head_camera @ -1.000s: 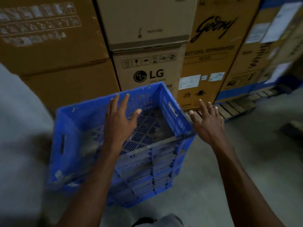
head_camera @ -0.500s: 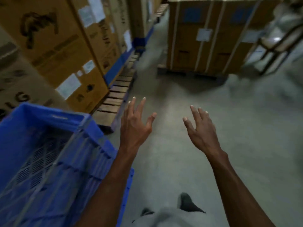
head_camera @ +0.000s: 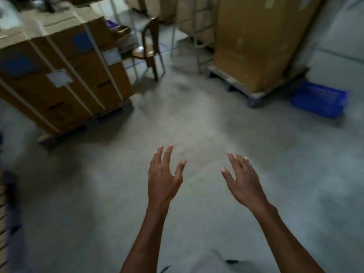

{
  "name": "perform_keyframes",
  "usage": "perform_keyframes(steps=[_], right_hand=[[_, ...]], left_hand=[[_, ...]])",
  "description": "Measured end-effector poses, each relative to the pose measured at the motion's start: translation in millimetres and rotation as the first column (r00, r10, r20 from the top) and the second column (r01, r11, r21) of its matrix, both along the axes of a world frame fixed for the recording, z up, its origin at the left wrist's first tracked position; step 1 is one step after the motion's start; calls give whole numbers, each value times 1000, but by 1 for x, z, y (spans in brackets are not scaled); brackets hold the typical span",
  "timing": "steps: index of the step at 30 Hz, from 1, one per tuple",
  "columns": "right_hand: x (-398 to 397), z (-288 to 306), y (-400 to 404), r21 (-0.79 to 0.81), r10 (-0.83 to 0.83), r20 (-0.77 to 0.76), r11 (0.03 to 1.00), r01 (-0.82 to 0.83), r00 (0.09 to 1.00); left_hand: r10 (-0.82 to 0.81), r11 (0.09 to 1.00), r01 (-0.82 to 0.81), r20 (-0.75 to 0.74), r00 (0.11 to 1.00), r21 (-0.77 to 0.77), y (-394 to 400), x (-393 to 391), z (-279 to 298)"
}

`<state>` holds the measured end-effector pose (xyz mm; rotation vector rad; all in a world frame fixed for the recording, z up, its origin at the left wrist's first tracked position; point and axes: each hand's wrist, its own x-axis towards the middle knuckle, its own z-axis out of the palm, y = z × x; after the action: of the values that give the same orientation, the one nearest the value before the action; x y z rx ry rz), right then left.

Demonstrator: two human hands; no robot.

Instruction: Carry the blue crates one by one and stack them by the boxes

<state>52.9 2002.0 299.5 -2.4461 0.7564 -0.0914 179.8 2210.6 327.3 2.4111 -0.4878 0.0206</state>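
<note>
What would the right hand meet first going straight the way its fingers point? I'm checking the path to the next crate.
Probably nothing near: the right hand points over bare floor; the blue crate lies off right.

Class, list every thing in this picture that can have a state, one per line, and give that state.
left hand: open, fingers spread, holding nothing
right hand: open, fingers spread, holding nothing
blue crate: on the floor beside the pallet, not held
strapped boxes: closed, banded, stacked on a pallet
tall carton: closed, upright on a pallet
chair: upright, unoccupied
</note>
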Motion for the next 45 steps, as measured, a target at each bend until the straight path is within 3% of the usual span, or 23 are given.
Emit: perform_keyframes(steps=[9,19,28,45], right_hand=[[-12,-5,-216,56,-399,22,916,398,917],[47,0,-438,63,-653,77,757,650,753],[64,7,-657,70,-776,118,630,774,620],[91,-5,-1094,126,-711,7,698,705,703]], left_hand=[[-389,921,388,29,921,40,-256,56,-2],[-690,724,689,55,722,40,-553,144,-12],[-810,585,811,58,583,19,-816,172,-7],[-700,714,700,-23,714,13,-1217,207,-30]])
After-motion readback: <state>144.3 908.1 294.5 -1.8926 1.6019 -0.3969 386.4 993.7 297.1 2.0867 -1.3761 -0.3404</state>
